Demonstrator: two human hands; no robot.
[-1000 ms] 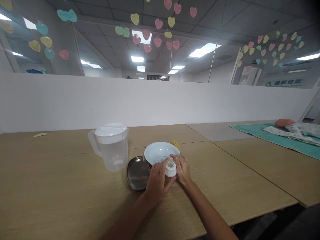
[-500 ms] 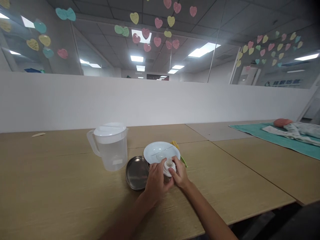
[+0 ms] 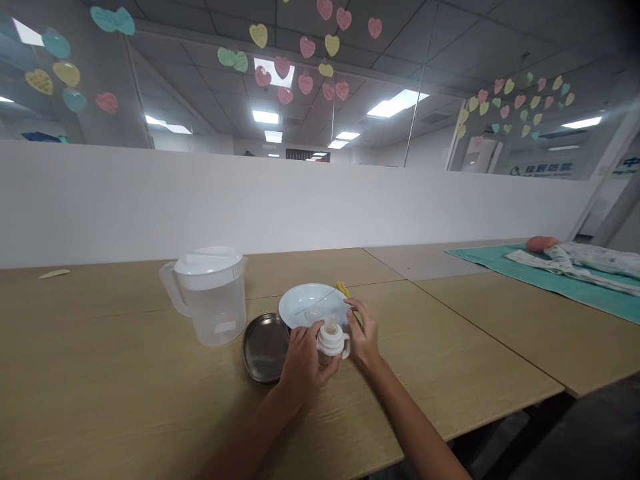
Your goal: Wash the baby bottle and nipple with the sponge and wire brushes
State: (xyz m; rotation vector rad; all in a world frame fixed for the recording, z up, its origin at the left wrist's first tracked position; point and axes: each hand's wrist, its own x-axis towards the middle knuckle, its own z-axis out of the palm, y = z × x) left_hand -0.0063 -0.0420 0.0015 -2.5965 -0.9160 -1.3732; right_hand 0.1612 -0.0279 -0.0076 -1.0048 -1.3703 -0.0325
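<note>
My left hand (image 3: 303, 363) is wrapped round a baby bottle (image 3: 331, 343) with a white collar, a clear teat and a white side handle. Its lower body is mostly hidden by my fingers. To the right of the bottle is my right hand (image 3: 365, 337), fingers apart and curved, holding nothing I can see. Just behind both hands sits a white bowl (image 3: 295, 300), with a clear domed piece (image 3: 316, 312) and a thin straight rod in it. A steel tray (image 3: 265, 350) lies left of my left hand. Partly hidden behind the bowl is something yellow (image 3: 343, 289).
At the left stands a lidded clear plastic pitcher (image 3: 215, 300). A green mat (image 3: 475, 259) with a patterned cloth (image 3: 590, 259) and a rounded reddish-pink thing (image 3: 543, 244) lies far right. Behind the wooden table (image 3: 150, 393) rises a white partition (image 3: 280, 207).
My right hand has come off the bottle's collar and moved to its right, fingers parting. The bottle's handle now shows. My left hand keeps its hold. The whole view has shifted slightly.
</note>
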